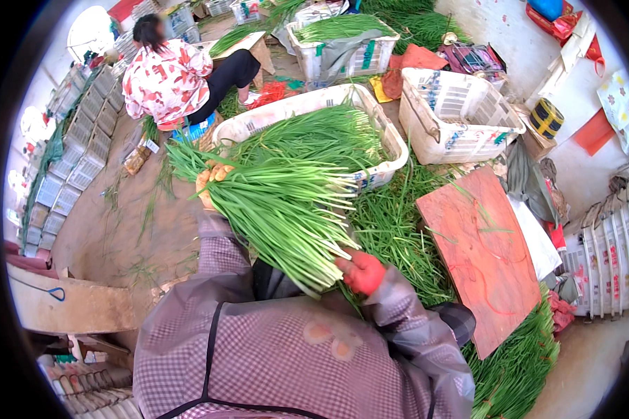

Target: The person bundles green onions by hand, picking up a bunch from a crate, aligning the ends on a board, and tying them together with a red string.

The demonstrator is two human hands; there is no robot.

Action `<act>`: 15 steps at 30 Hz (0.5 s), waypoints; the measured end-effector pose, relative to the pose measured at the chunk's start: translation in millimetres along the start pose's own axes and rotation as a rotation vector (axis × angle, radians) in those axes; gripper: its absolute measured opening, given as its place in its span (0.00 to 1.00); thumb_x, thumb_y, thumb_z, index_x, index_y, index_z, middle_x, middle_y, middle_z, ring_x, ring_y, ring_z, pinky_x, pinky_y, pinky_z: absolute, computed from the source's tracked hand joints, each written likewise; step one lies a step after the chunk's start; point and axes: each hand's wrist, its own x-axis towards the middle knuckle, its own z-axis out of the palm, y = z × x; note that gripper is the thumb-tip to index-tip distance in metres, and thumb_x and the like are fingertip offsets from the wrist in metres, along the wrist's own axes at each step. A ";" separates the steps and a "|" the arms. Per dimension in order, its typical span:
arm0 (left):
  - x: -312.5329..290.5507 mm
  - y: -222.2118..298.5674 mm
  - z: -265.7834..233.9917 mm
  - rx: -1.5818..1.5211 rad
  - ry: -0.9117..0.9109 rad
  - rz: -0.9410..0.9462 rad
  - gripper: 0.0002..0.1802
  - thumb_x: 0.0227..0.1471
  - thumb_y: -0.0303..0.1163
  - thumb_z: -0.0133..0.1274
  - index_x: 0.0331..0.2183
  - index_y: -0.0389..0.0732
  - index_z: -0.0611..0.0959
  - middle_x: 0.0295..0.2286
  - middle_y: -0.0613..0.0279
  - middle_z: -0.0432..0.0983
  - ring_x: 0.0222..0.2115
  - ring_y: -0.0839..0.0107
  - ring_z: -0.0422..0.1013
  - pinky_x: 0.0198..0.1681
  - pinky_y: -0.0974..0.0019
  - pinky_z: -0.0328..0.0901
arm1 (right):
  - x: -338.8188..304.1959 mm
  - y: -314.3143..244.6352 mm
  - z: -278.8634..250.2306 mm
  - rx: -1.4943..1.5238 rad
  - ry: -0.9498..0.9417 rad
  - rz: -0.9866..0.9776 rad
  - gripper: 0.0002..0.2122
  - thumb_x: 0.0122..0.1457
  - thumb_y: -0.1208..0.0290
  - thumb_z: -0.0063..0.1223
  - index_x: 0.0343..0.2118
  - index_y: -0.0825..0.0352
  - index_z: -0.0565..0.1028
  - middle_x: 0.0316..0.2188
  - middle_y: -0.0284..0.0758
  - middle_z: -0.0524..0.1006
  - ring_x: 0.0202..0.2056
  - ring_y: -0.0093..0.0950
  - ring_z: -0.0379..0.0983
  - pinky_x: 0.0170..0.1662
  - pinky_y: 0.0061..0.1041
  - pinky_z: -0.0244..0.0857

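A large bunch of garlic chives (pixel 279 216) lies across the front of me, pale stalk ends to the right and green leaf tips to the left. My left hand (pixel 215 176), in a tan glove, is closed around it near the leaf end. My right hand (pixel 363 272) wears a red glove with the fingertips showing. Its fingers are closed at the lower stalk ends of the same bunch. Just beyond the bunch, a white plastic crate (pixel 398 150) holds more garlic chives (pixel 311 140).
Loose chives (pixel 398 230) cover the ground at my right beside a reddish board (pixel 486 258). A white crate (pixel 461 126) stands at the back right, a filled crate (pixel 339 59) farther back. A person (pixel 168 80) sits at the far left near stacked crates (pixel 84 140).
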 end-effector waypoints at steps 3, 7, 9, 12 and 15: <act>2.5 -13.0 0.1 0.082 0.094 -0.014 0.04 0.45 0.29 0.48 0.29 0.43 0.75 0.16 0.73 0.61 0.22 0.75 0.63 0.44 0.64 0.60 | 1.4 30.8 -39.7 0.109 -0.105 -0.037 0.14 0.61 0.65 0.48 0.45 0.69 0.73 0.20 0.25 0.70 0.20 0.14 0.62 0.22 0.15 0.55; 5.7 -16.5 -17.2 0.168 0.041 -0.071 0.04 0.46 0.30 0.48 0.28 0.44 0.75 0.16 0.74 0.62 0.22 0.75 0.63 0.43 0.63 0.60 | -17.5 25.0 -50.7 0.117 -0.102 0.029 0.11 0.61 0.65 0.48 0.36 0.68 0.76 0.19 0.25 0.70 0.19 0.14 0.59 0.22 0.15 0.52; 5.8 -15.8 -18.9 0.146 -0.013 -0.082 0.03 0.46 0.31 0.49 0.26 0.44 0.74 0.16 0.73 0.62 0.22 0.75 0.63 0.42 0.64 0.60 | -26.3 17.4 -56.5 0.123 -0.055 0.079 0.11 0.61 0.65 0.47 0.28 0.67 0.77 0.17 0.25 0.68 0.18 0.14 0.57 0.22 0.16 0.50; 8.9 -1.5 -12.5 0.083 -0.028 -0.053 0.08 0.44 0.33 0.51 0.19 0.44 0.72 0.15 0.73 0.63 0.22 0.75 0.63 0.42 0.65 0.60 | -29.7 73.9 -114.0 0.024 0.180 0.148 0.11 0.58 0.64 0.48 0.28 0.68 0.77 0.14 0.26 0.67 0.15 0.17 0.57 0.20 0.19 0.51; 13.7 12.7 -15.8 0.116 -0.117 -0.077 0.08 0.43 0.36 0.53 0.22 0.45 0.73 0.16 0.71 0.66 0.23 0.76 0.64 0.43 0.66 0.60 | -30.5 124.8 -162.8 -0.982 0.289 0.295 0.17 0.58 0.65 0.47 0.51 0.60 0.69 0.29 0.41 0.76 0.27 0.29 0.74 0.30 0.25 0.67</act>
